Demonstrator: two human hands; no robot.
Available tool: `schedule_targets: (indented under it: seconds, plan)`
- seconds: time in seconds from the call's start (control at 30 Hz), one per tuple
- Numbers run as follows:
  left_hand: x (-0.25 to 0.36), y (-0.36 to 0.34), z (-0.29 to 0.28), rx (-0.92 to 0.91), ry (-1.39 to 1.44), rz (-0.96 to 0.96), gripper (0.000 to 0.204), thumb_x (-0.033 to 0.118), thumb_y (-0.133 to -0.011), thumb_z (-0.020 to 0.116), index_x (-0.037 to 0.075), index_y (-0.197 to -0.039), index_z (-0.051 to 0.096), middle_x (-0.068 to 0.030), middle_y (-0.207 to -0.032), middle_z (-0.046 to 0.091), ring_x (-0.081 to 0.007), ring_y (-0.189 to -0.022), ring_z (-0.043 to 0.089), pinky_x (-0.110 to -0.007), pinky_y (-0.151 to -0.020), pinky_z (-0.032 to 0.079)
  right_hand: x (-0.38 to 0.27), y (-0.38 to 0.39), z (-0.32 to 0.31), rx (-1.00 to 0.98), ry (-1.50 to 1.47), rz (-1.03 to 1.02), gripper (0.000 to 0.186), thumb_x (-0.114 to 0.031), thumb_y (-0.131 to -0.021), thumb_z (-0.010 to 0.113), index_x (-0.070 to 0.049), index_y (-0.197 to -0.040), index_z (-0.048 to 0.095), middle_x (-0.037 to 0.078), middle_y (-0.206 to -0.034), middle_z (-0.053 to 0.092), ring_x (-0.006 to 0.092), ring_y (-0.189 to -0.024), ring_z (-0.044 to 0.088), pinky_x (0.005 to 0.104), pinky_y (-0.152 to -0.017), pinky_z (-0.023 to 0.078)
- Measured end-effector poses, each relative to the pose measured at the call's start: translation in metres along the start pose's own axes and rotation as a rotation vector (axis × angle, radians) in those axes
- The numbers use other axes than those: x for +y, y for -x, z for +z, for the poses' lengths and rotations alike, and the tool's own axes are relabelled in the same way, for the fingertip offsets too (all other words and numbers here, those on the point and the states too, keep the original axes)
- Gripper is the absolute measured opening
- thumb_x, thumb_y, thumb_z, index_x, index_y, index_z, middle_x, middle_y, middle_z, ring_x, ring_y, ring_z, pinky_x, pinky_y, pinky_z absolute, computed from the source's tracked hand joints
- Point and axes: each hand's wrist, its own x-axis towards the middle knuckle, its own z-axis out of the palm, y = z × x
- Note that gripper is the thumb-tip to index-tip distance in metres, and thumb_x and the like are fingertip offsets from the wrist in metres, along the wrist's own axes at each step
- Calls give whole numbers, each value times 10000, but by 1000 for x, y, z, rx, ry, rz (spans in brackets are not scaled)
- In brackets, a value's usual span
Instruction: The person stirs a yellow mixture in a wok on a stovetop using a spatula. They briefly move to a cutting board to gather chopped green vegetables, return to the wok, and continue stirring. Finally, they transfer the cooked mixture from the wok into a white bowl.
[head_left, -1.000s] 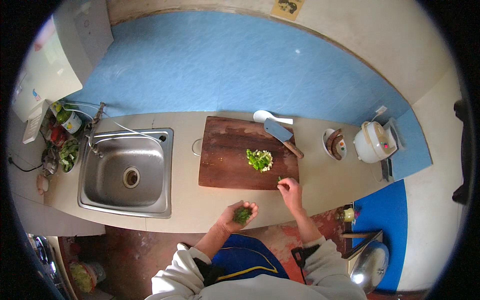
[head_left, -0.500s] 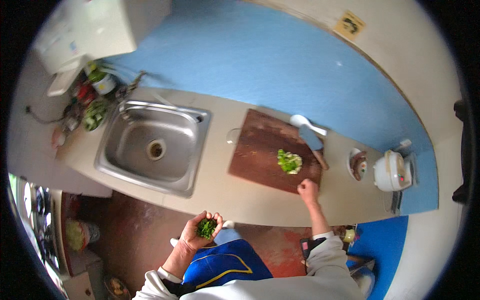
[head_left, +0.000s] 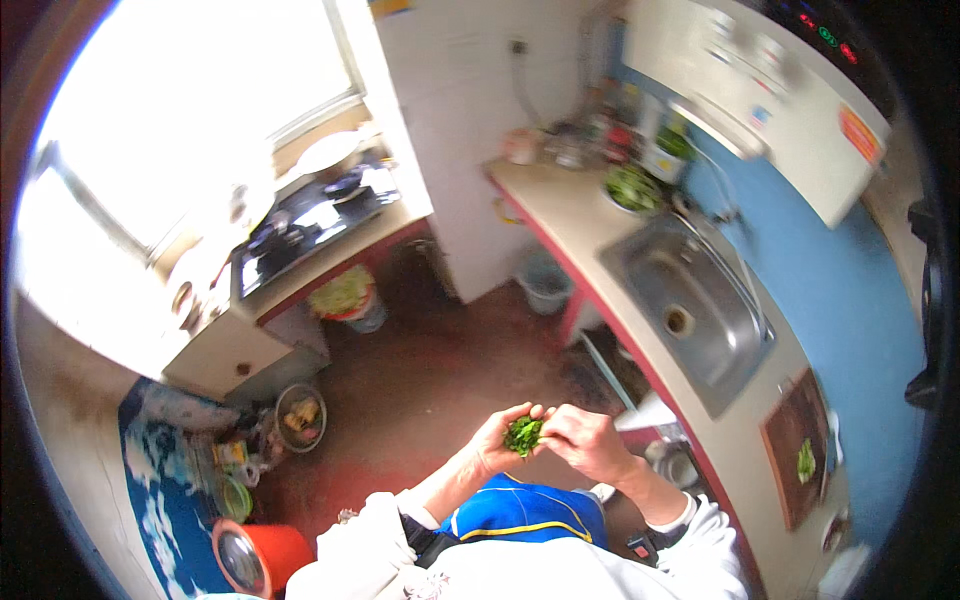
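Note:
In front of my body, my left hand point(head_left: 490, 440) is cupped with the palm up, curled around a small heap of chopped dark greens point(head_left: 522, 437). My right hand point(head_left: 590, 442) meets it from the right. Its fingers are pinched together at the edge of the heap; whatever is between the fingertips is hidden. Over on the counter to the right lies a brown cutting board point(head_left: 782, 432), with a small pile of lighter green chopped vegetable point(head_left: 806, 460) on it.
A steel sink point(head_left: 715, 325) is set into the right counter point(head_left: 705, 435), with leafy vegetables point(head_left: 630, 187) beyond it. Far left stands a black stove point(head_left: 305, 235). A bin point(head_left: 368, 312), a bowl of yellowish pieces point(head_left: 319, 425) and a red bucket point(head_left: 285, 550) stand on the floor.
The view has swung left, from the counter toward the stove side. My right hand has left the cutting board's edge and come to the greens in my left hand.

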Motion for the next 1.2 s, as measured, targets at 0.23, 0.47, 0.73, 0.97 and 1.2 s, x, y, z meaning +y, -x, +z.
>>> schedule_targets:
  seconds: [0.23, 0.47, 0.73, 0.97, 1.2]
  plan:
    - [140, 153, -47, 85, 105, 443, 181, 217, -998, 648, 59, -1088, 657, -92, -1021, 705, -228, -938, 690, -378, -804, 595, -66, -202, 153, -288, 82, -326, 109, -108, -852, 760, -79, -945, 711, 89, -903, 666, 275, -770, 698, 369, -653, 581]
    - [271, 253, -69, -139, 379, 699, 155, 119, -1011, 583, -1, -1001, 680, -150, -1046, 726, -301, -1018, 709, -473, -972, 599, -83, -367, 274, -156, -373, -376, 71, -12, -865, 762, -52, -917, 736, 70, -849, 666, 196, -679, 667, 294, -580, 536]
    - [491, 398, -2, -177, 537, 976, 163, 72, -982, 568, -9, -924, 697, -154, -1053, 728, -314, -1073, 693, -468, -1008, 579, -32, -584, 372, -171, -548, -157, 57, -43, -894, 758, -12, -936, 735, 84, -774, 689, 130, -640, 629, 257, -573, 486]
    - [700, 501, 43, -319, 380, 1180, 293, 74, -1009, 429, -28, -906, 683, -232, -1090, 735, -347, -1207, 662, -508, -1004, 591, -1, -771, 504, -231, -101, -525, 304, -68, -920, 627, -125, -1218, 653, 99, -906, 620, 307, -814, 669, 402, -652, 559]
    - [889, 543, 33, -24, 399, 1183, 234, 79, -997, 468, -11, -979, 683, -228, -1108, 727, -366, -1116, 694, -538, -1034, 563, 6, -858, 614, -479, 442, -489, 156, -155, -879, 639, -172, -1034, 640, 113, -862, 599, 262, -797, 675, 403, -628, 572]
